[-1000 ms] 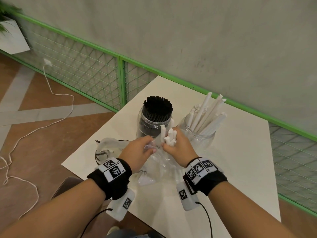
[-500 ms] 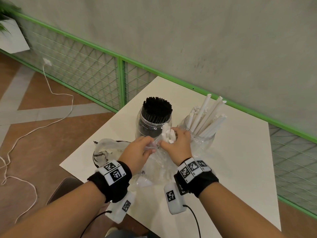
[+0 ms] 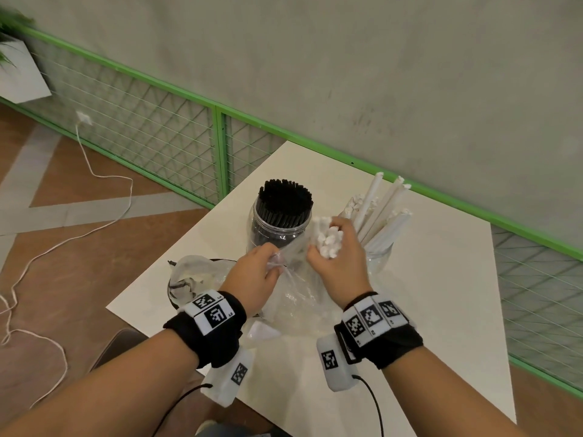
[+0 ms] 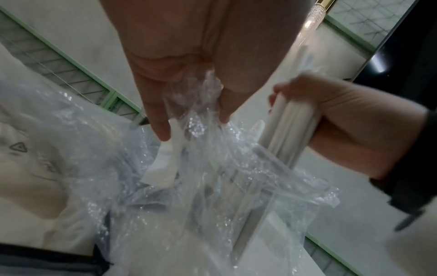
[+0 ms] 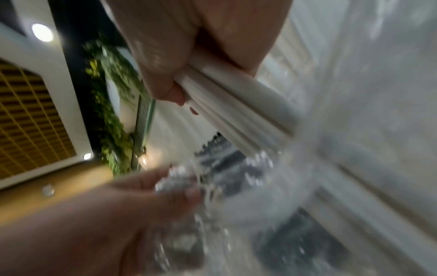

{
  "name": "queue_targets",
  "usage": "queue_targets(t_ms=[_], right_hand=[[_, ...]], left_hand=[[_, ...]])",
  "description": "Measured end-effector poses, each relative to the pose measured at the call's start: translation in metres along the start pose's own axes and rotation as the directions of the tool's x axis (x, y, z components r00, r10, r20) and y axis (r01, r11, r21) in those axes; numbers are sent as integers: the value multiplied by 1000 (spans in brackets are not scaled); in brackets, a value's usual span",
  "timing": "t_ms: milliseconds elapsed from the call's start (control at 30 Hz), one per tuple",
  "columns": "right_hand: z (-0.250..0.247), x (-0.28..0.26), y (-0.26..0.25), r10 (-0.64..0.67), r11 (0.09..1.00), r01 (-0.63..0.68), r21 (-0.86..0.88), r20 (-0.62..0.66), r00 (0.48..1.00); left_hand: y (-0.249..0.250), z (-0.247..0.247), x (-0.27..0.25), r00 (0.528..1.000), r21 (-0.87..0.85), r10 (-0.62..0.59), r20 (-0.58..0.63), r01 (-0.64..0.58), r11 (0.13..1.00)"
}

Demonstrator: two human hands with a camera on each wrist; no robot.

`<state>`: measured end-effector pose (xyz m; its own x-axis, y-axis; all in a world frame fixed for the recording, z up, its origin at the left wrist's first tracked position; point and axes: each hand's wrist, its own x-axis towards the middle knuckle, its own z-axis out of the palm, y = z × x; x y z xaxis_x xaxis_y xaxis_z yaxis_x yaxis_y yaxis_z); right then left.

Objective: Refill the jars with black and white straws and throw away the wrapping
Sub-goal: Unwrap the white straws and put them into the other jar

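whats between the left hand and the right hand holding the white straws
Crumpled clear wrapping spans the gap: the left hand pinches its edge, the right hand grips the white straws. Head and left wrist views show it.

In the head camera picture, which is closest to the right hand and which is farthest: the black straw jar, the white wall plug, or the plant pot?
From the right hand:
1. Black straw jar, just to its left on the table.
2. White wall plug, far left on the mesh fence.
3. Plant pot, in the top-left corner.

No readable words or numbers. Only square black-and-white coded markers on the wristbands (image 3: 212, 313) (image 3: 371, 317) and wrist camera units (image 3: 238, 373) (image 3: 329, 359); faint triangle symbol on crumpled plastic bag (image 4: 18, 147), unreadable.
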<state>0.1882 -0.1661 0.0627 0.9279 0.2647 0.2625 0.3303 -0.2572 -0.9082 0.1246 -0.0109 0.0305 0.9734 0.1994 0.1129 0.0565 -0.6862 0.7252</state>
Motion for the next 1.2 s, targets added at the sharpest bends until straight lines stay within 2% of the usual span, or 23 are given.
queue_targets(t_ms=[67, 133, 333, 500, 600, 733, 833, 933, 1000, 1067, 1133, 1200], right_hand=[[-15, -4, 4, -1, 995, 10, 95, -85, 996], [-25, -14, 18, 57, 989, -41, 142, -115, 992], [-26, -30, 55, 229, 968, -217, 128, -84, 970], [-13, -34, 79, 372, 926, -373, 62, 14, 928], [-21, -26, 71, 358, 928, -359, 96, 31, 933], [-59, -9, 28, 240, 949, -223, 224, -50, 970], [-92, 6, -12, 127, 944, -74, 321, -145, 981], [-120, 23, -40, 36, 911, 61, 409, -224, 974], [-133, 36, -45, 0, 902, 123, 414, -284, 959], [-138, 49, -42, 15, 893, 134, 430, -325, 946], [-139, 57, -37, 45, 887, 119, 447, -340, 939], [-135, 62, -32, 63, 894, 95, 437, -332, 941]], left_hand=[[0, -1, 0, 1000, 22, -25, 14, 25, 999], [0, -1, -1, 998, 37, -44, 36, 42, 998], [1, 8, -9, 992, 48, -80, 97, 75, 996], [4, 11, -12, 987, 54, -98, 128, 92, 994], [7, 9, -12, 982, 42, -109, 153, 104, 994], [9, 6, -13, 983, -5, -85, 160, 87, 996], [9, 10, -10, 997, 189, -47, 61, 35, 981], [19, 17, -4, 995, 441, 92, 35, -98, 892], [32, 22, 4, 967, 547, 232, 103, -250, 799], [47, 27, 18, 916, 613, 318, 247, -401, 681], [60, 34, 35, 859, 632, 318, 402, -512, 582], [70, 40, 50, 816, 630, 292, 500, -573, 525]])
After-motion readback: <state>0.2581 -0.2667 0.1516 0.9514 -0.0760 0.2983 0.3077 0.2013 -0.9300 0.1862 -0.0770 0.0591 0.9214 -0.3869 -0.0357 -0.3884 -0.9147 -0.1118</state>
